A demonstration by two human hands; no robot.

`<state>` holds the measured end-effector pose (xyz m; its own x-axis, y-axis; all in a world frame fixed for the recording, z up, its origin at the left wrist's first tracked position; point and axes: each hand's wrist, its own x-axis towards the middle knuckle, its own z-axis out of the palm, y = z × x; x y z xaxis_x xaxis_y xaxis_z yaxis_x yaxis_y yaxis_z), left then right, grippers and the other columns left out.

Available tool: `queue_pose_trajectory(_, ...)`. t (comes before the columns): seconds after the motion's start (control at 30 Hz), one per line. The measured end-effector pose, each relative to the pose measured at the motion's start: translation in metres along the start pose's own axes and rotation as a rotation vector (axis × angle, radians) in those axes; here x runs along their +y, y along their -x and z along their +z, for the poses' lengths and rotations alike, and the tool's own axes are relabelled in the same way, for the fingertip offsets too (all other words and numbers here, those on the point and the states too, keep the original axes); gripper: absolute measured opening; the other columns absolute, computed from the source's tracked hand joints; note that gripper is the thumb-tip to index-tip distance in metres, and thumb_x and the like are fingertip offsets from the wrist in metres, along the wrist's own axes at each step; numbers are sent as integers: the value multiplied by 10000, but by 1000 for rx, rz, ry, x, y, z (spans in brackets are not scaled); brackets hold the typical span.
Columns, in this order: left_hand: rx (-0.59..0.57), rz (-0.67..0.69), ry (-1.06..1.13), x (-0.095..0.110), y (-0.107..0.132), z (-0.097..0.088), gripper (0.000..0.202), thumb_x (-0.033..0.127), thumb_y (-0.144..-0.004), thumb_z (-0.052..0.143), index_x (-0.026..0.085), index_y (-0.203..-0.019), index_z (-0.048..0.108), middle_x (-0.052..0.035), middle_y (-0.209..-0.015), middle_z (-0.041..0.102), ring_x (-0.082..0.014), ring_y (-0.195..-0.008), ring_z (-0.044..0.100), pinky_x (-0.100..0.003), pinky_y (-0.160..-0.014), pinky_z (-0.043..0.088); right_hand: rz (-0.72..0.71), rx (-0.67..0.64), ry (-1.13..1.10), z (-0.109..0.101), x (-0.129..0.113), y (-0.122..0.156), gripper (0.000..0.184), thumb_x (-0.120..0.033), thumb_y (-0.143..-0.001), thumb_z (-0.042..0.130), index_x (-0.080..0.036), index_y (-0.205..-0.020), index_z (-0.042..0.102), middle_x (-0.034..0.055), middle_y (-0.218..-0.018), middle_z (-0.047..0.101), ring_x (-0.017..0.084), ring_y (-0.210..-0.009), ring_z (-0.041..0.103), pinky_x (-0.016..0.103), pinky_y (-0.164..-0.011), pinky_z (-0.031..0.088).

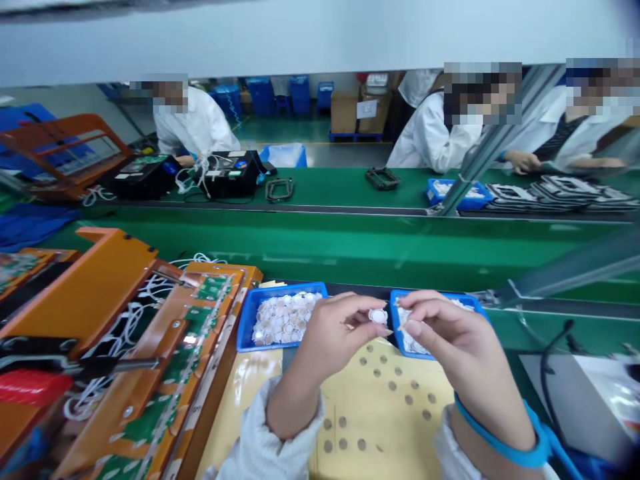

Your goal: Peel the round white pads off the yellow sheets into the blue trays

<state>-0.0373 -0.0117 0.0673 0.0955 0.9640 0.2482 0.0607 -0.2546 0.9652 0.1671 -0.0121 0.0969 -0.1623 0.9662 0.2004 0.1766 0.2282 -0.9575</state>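
Observation:
My left hand [333, 333] pinches a small round white disc [378, 316] between thumb and forefinger, above a yellow sheet [373, 407]. Close by on the right, my right hand [453, 333] has its thumb and fingertips drawn together; whatever is between them is too small to make out. Behind my left hand stands a blue bin [243, 339] full of similar round pieces. A second blue bin [419, 356] holding whitish pieces is partly covered by my right hand. Several grey round spots [343, 422] lie in groups on the sheet. A blue band circles my right wrist.
To the left are orange fixtures [120, 273] with green circuit boards [177, 367], a handle clamp and white cables. A metal post [500, 140] rises at the right. Across the green bench, people in white coats sit near black boxes [230, 175] and stacked frames [565, 193].

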Motion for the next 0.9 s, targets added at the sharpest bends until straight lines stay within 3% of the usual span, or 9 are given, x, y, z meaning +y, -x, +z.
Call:
queue_pose_trajectory(0.17, 8, 111, -88, 6, 0, 1, 197, 188, -820, 910, 231, -992, 822, 9, -840, 785, -118, -696, 727, -172, -642, 569, 12, -16, -27, 4, -1, -1, 172, -382, -939, 804, -244, -842, 765, 83, -1041, 779, 256, -953, 732, 344, -773, 569)
queue_pose_trajectory(0.43, 22, 288, -259, 10, -1, -2, 156, 334, -903, 861, 218, -996, 812, 2, -788, 732, -119, -681, 683, -199, -635, 527, 49, -59, 2, 5, -4, -1, 186, -391, -958, 770, -235, -857, 762, 58, -890, 802, 224, -799, 703, 341, -707, 529)
queue_pose_trajectory(0.9, -13, 376, -354, 7, -2, -1, 172, 375, -966, 789, 220, -1039, 802, -14, -814, 730, -139, -709, 688, -226, -634, 531, 26, -73, 99, 9, -10, -3, 154, -328, -948, 750, -238, -824, 765, 31, -801, 789, 207, -721, 667, 343, -674, 500)
